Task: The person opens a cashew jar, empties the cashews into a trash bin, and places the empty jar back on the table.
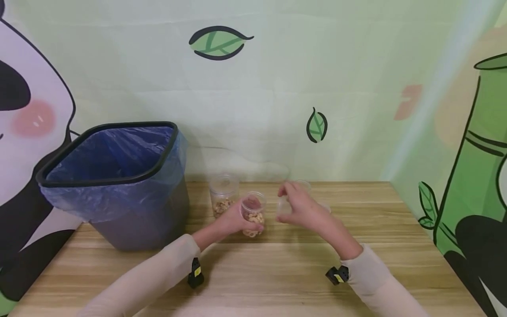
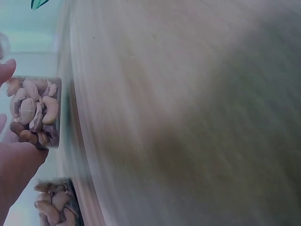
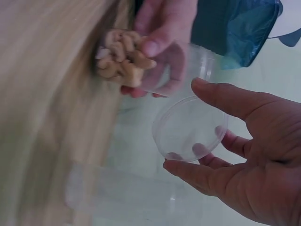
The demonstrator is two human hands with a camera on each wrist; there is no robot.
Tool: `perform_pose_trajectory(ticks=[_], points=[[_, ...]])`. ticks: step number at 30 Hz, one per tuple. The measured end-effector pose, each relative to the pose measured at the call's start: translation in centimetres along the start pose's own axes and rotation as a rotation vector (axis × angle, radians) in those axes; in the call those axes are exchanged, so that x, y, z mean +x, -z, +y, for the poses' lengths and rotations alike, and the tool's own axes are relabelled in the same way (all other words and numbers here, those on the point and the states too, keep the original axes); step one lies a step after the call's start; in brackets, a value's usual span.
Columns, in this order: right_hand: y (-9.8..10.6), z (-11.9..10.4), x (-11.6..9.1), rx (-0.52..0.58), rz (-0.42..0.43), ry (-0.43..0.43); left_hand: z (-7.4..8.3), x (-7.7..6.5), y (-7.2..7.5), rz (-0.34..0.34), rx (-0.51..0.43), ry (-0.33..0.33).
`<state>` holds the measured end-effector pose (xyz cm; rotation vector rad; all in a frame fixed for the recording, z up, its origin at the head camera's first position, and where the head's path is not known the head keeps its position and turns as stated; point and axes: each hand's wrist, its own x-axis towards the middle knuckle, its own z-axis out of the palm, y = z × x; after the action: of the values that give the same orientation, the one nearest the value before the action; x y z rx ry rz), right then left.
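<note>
My left hand grips a clear plastic jar partly filled with cashews, its fingers wrapped round the side. To the right of it, my right hand pinches a round clear lid by the edge, between thumb and fingers. The lid is held apart from the jar, tilted toward it. Behind my left hand stands a second clear jar with nuts in its lower part. An empty-looking clear jar shows beyond my right hand, mostly hidden by it in the head view.
A grey bin with a blue liner bag stands at the left on the wooden table. Behind the table hangs a pale green backdrop with printed leaves. A black wrist camera sits at each sleeve cuff.
</note>
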<state>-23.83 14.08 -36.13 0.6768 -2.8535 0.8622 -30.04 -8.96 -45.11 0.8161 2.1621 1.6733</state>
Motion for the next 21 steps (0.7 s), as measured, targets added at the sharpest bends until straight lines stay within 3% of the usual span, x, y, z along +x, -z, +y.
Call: perform_pose_trajectory(ticks=[8, 13, 21], points=[[-2.4, 1.7, -0.3, 0.028, -0.04, 0.039, -0.4, -0.2, 0.6, -0.005, -0.007, -0.016], [-3.5, 2.3, 0.3, 0.038, -0.067, 0.013, -0.6, -0.1, 0.9, 0.003, -0.011, -0.021], [-5.0, 2.9, 1.6, -0.083, -0.109, -0.021, -0.8, -0.3, 1.0, 0.023, -0.005, -0.01]])
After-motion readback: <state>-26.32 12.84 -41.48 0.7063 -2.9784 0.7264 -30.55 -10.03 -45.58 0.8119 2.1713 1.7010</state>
